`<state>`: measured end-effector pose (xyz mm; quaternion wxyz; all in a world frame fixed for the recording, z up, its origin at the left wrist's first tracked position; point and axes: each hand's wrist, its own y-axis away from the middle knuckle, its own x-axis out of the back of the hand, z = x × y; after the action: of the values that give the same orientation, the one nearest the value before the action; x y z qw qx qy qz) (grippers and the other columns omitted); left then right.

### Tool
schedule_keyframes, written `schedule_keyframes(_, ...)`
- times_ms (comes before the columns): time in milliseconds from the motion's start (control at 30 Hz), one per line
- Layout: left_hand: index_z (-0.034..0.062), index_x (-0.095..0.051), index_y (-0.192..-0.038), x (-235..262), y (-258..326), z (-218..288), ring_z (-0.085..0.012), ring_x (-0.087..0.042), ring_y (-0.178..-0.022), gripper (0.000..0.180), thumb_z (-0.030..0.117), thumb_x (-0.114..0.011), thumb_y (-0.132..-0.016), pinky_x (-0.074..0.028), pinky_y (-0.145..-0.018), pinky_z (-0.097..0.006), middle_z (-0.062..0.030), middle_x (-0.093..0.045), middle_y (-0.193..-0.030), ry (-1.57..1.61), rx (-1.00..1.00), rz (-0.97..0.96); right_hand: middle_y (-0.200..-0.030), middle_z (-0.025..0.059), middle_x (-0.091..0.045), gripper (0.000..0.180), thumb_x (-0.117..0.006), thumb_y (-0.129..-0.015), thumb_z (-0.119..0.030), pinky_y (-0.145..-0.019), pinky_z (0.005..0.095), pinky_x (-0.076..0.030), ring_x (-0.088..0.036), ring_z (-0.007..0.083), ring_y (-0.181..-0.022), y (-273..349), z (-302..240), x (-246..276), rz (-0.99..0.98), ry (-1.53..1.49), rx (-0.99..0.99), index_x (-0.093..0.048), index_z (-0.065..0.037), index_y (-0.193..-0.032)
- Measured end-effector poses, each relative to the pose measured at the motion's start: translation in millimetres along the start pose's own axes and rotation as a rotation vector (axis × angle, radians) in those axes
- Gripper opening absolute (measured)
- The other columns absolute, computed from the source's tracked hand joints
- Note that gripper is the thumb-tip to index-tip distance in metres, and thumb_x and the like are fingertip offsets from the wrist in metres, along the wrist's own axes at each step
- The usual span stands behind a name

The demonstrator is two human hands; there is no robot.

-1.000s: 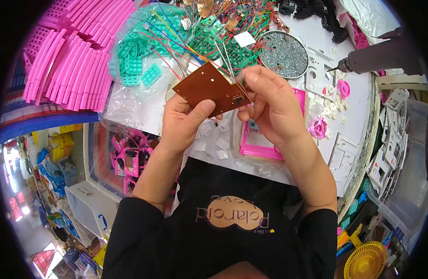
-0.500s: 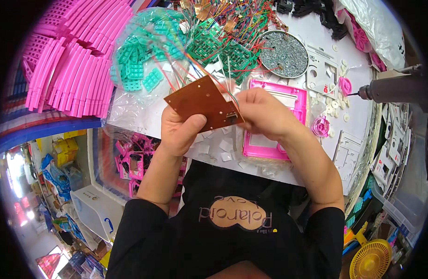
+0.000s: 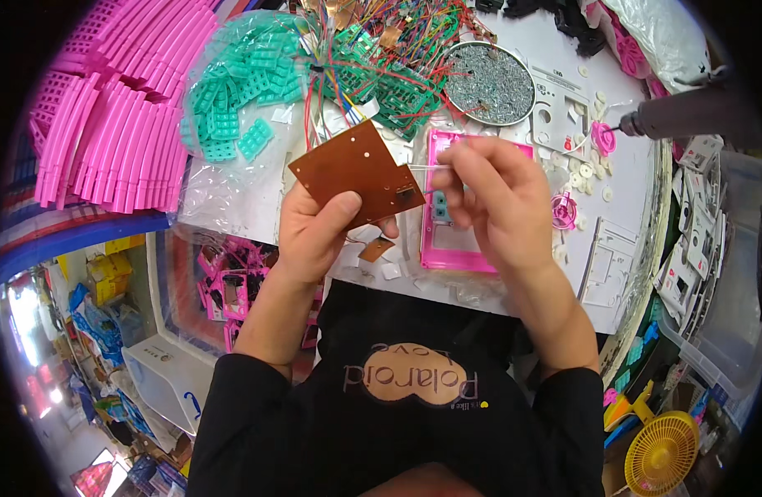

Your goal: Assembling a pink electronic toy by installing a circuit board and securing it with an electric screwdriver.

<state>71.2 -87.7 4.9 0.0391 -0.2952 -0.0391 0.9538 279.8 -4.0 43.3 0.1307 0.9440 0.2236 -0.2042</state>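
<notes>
Board (image 3: 348,170) under left thumb (image 3: 342,210), wire (image 3: 424,167) in right fingers (image 3: 464,159)

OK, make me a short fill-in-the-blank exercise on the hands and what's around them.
1. The left hand holds a circuit board whose visible face is ____.
2. In this view, the right hand partly hides a plastic frame coloured ____.
3. A thin white wire stretches from the circuit board to the ____ hand.
4. The fan at lower right is ____.

Missing words: brown; pink; right; yellow.
</notes>
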Motion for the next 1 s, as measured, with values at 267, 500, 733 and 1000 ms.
schedule_keyframes(267, -0.0105, -0.062, -0.124, -21, 25, 24, -0.0176, -0.070, -0.080, 0.030, 0.003, -0.055, -0.098, -0.057, -0.073, -0.032, -0.0153, -0.073, -0.102, -0.257, 0.297, -0.162, -0.105, 0.0183, -0.075, 0.005, -0.073, -0.086, -0.004, -0.078, 0.0375, -0.054, -0.068, 0.0271, -0.089, 114, 20, 89, -0.563, 0.222, 0.128, -0.074, 0.001, -0.087)
schedule_keyframes(500, -0.0029, -0.070, -0.109, -23, 14, 35, -0.0241, -0.071, -0.071, 0.024, 0.006, -0.065, -0.088, -0.054, -0.064, -0.033, -0.0150, -0.074, -0.093, -0.579, 0.462, -0.470, -0.139, 0.0183, -0.061, 0.077, -0.086, -0.072, -0.050, -0.100, 0.0381, -0.046, -0.061, 0.0308, -0.121, 215, -80, 170, 0.142, 0.811, -0.367, -0.067, -0.001, -0.129)
schedule_keyframes(733, 0.0019, -0.065, -0.126, -50, 2, -1, -0.0225, -0.072, -0.081, 0.030, 0.011, -0.062, -0.097, -0.054, -0.071, -0.035, -0.0093, -0.074, -0.096, -0.608, 0.492, -0.725, -0.110, 0.0109, -0.069, 0.049, -0.081, -0.086, -0.034, -0.083, 0.0348, -0.050, -0.064, 0.0223, -0.094, 95, -25, 62, -0.350, 0.814, -0.040, -0.069, 0.000, -0.120)
schedule_keyframes(1000, 0.0012, -0.031, -0.158, -51, 40, -23, -0.0278, -0.056, -0.133, 0.057, 0.017, -0.051, -0.106, -0.045, -0.111, -0.039, -0.0206, -0.053, -0.146, 0.088, 0.711, -0.034, -0.083, 0.0010, -0.067, 0.028, -0.070, -0.095, -0.011, -0.063, 0.0238, -0.052, -0.061, 0.0057, -0.070, 0, -3, 76, -0.288, 0.606, -0.120, -0.063, 0.000, -0.120)
